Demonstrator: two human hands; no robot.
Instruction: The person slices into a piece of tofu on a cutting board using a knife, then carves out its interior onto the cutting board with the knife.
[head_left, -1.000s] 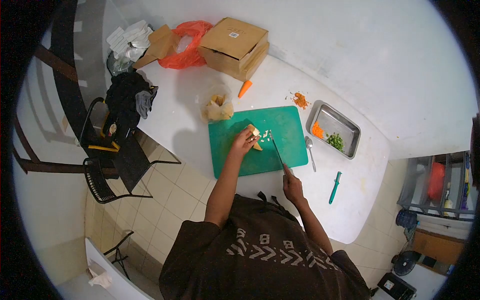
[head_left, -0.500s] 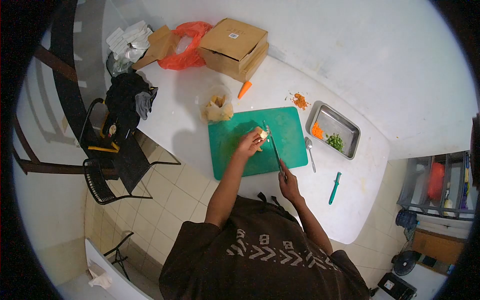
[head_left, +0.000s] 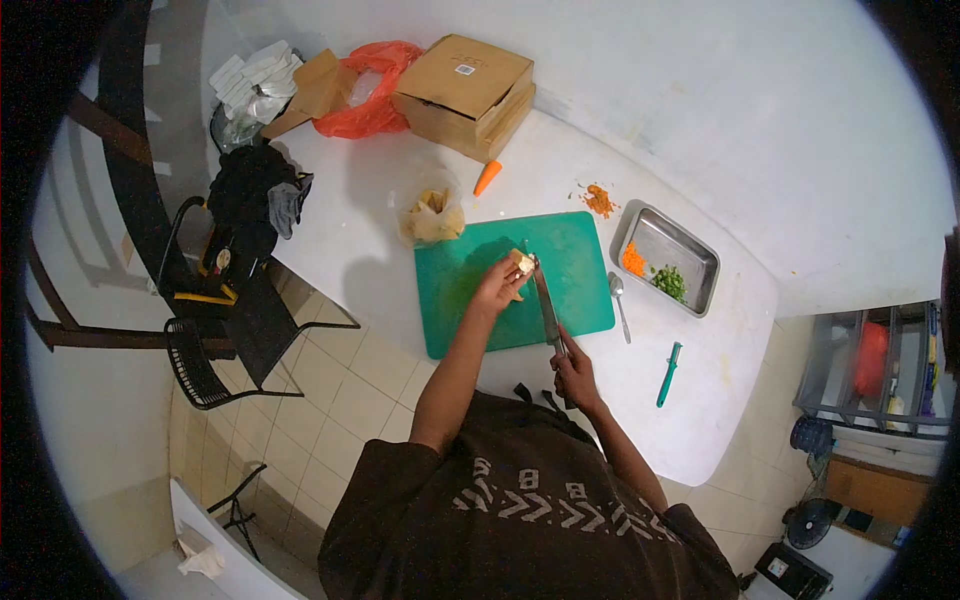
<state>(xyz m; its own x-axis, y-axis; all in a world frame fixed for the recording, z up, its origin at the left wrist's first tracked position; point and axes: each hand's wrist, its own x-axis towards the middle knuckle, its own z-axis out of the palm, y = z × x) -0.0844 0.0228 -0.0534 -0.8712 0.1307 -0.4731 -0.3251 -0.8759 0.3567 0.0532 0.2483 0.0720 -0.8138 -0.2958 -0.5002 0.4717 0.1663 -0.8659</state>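
A green cutting board (head_left: 580, 260) lies on the white table. Over its middle, my left hand (head_left: 498, 284) is closed around a pale yellowish food piece (head_left: 523, 262). My right hand (head_left: 574, 374) grips the handle of a knife (head_left: 547, 308) at the board's near edge. The knife's blade points away from me, its tip close to the food piece and my left fingertips. Small bits beside the fingers are partly hidden by the blade and hand. A clear plastic bag with yellowish pieces (head_left: 434, 218) stands at the board's far left corner.
A metal tray (head_left: 688, 246) holds orange bits and chopped greens. Around the board are a spoon (head_left: 621, 307), a green-handled peeler (head_left: 669, 375), a carrot piece (head_left: 487, 178) and orange scraps (head_left: 599, 201). Cardboard boxes (head_left: 468, 88) and a red bag (head_left: 372, 88) stand farther back.
My left hand has shifted right with the food piece. The knife has turned so its blade shows more broadly, and my right hand has moved slightly left and nearer to me.
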